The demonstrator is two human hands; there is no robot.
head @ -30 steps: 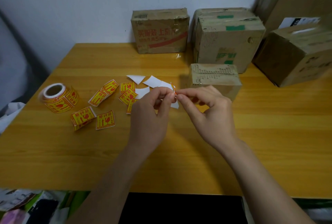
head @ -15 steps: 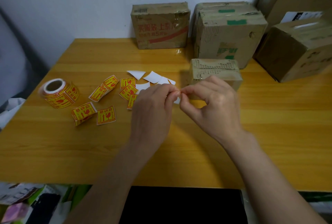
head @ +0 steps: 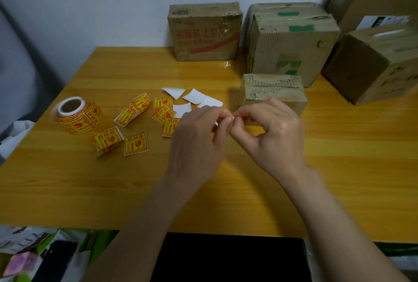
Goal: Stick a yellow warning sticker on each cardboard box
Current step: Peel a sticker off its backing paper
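Currently, hands: left hand and right hand meet fingertip to fingertip above the table, just in front of the small box.
Grip: both pinch narrow on one small piece; only a sliver of white shows between the fingers, so I cannot tell whether it is a sticker or bare backing.
Small box: nearest carton, behind the right hand's knuckles; no yellow sticker visible on its top or front.
Red-print box: behind and left of the small box, against the wall.
Green-tape box: directly behind the small box.
Right-side boxes: stacked behind and right of the small box, partly out of view.
Loose stickers: yellow with red print, scattered on the table left of the small box.
White backing scraps: just left of the small box, beyond the left hand.
Sticker roll: far left of the small box, lying tilted.
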